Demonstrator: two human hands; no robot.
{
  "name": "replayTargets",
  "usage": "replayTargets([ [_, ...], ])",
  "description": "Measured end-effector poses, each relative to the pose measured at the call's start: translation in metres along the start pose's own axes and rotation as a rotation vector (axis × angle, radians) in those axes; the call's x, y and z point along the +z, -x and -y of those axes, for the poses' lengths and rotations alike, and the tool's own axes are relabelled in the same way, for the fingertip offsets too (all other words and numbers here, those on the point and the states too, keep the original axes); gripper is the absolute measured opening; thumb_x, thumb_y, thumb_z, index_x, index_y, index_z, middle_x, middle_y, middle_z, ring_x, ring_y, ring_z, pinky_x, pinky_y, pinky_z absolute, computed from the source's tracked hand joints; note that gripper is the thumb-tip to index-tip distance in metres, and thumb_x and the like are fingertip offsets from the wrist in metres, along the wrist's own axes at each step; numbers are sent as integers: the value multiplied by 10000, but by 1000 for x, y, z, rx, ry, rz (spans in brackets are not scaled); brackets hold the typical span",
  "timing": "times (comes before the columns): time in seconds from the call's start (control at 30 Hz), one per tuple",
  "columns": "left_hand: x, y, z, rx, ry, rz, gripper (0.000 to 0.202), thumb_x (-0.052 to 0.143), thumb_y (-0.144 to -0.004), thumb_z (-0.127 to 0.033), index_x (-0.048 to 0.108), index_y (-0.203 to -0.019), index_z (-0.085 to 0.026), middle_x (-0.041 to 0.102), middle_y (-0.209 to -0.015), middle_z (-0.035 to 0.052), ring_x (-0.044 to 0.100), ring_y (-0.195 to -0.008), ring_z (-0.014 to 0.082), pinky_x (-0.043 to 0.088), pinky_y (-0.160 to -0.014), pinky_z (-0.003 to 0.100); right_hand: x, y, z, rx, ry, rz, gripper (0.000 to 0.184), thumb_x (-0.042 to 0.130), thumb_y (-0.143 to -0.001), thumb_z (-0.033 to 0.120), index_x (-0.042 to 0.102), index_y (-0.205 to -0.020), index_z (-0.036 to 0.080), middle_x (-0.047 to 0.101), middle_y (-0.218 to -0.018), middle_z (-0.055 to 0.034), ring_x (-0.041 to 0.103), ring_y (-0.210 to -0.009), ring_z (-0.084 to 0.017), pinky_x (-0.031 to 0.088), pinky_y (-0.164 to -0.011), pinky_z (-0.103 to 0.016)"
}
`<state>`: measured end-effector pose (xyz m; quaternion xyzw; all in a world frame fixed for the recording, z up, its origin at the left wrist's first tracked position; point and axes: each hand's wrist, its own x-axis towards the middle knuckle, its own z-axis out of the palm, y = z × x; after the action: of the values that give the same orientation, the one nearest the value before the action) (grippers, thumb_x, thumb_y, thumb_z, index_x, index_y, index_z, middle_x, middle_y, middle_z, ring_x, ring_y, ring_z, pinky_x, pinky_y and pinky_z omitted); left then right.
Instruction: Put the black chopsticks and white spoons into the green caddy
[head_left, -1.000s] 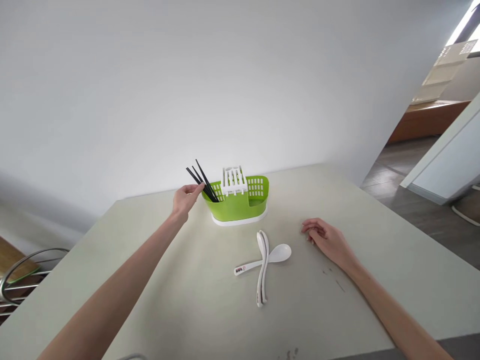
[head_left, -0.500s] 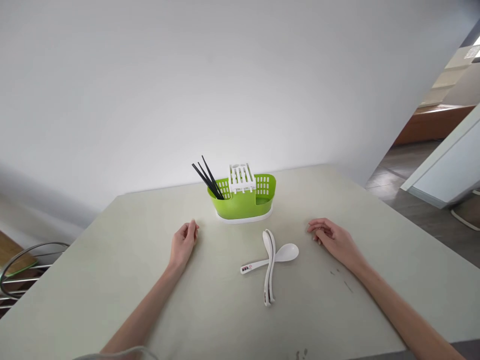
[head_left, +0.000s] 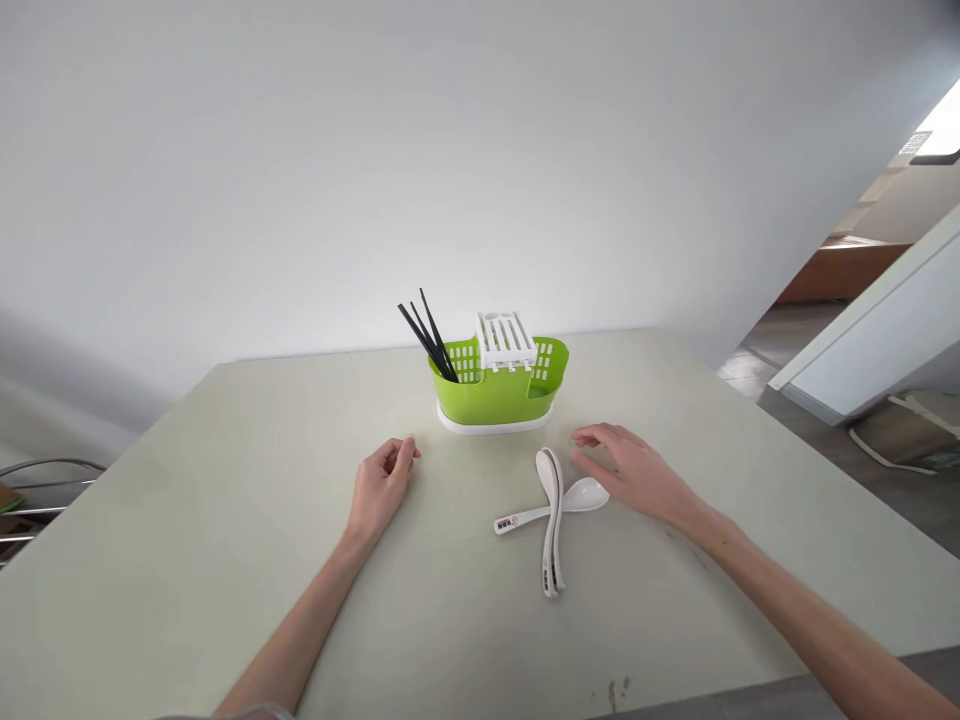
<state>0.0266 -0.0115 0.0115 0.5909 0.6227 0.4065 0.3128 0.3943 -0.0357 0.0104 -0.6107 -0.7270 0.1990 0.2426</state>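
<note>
A green cutlery holder (head_left: 499, 392) with a white insert (head_left: 506, 338) stands at the middle of the pale table (head_left: 225, 500). Black chopsticks (head_left: 426, 335) lean out of its left compartment. In front of it lie white spoons (head_left: 553, 510), crossed over one another. My right hand (head_left: 634, 470) hovers just right of the spoons, fingers spread and holding nothing, close to the bowl of the crosswise spoon. My left hand (head_left: 381, 487) rests on the table left of the holder, fingers loosely curled and holding nothing.
A white wall rises behind the table. A metal chair frame (head_left: 37, 485) shows at the left edge. To the right are a dark floor (head_left: 885, 480), a white panel (head_left: 870, 340) and a wooden bench (head_left: 840, 272).
My left hand let go of the chopsticks in the holder and came down onto the table. My right hand slid left toward the spoons. The camera shifted slightly.
</note>
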Motion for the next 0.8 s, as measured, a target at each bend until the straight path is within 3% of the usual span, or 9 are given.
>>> replayTargets([
  [0.23, 3, 3, -2, 45, -46, 14, 524, 505, -946, -674, 648, -795, -193, 414, -587, -42, 343, -551, 125, 278, -537, 263, 10, -12, 40, -165, 344, 2, 338, 493, -1048, 411, 658, -1288, 239, 703, -1261, -101, 650, -1166, -279, 488, -987, -422],
  [0.33, 4, 5, -2, 60, -65, 19, 522, 498, -949, -665, 647, -785, -192, 407, -586, -43, 337, -558, 125, 279, -547, 264, 17, -12, 49, -199, 476, -26, 288, 520, -1043, 347, 687, -1235, 212, 688, -1189, -103, 672, -1039, -251, 496, -922, -388],
  [0.43, 5, 6, -1, 65, -84, 20, 520, 491, -955, -657, 650, -787, -191, 384, -583, -46, 323, -565, 124, 269, -552, 266, 24, -10, 53, -143, 540, -13, 233, 512, -1050, 316, 697, -1149, 213, 691, -1098, -78, 686, -936, -218, 476, -770, -329],
  [0.57, 6, 6, -1, 68, -92, 19, 510, 489, -959, -645, 653, -793, -191, 379, -586, -48, 313, -564, 122, 262, -550, 270, 32, -9, 54, -29, 554, 37, 232, 462, -1070, 318, 677, -1104, 240, 727, -1033, -43, 699, -847, -195, 345, -598, -300],
  [0.8, 6, 6, 1, 79, -94, 5, 508, 491, -959, -640, 650, -775, -194, 381, -587, -47, 315, -567, 123, 263, -554, 269, 29, -13, 56, 35, 537, 55, 238, 457, -1041, 226, 690, -992, 240, 780, -1024, -23, 704, -792, -179, 293, -604, -300],
])
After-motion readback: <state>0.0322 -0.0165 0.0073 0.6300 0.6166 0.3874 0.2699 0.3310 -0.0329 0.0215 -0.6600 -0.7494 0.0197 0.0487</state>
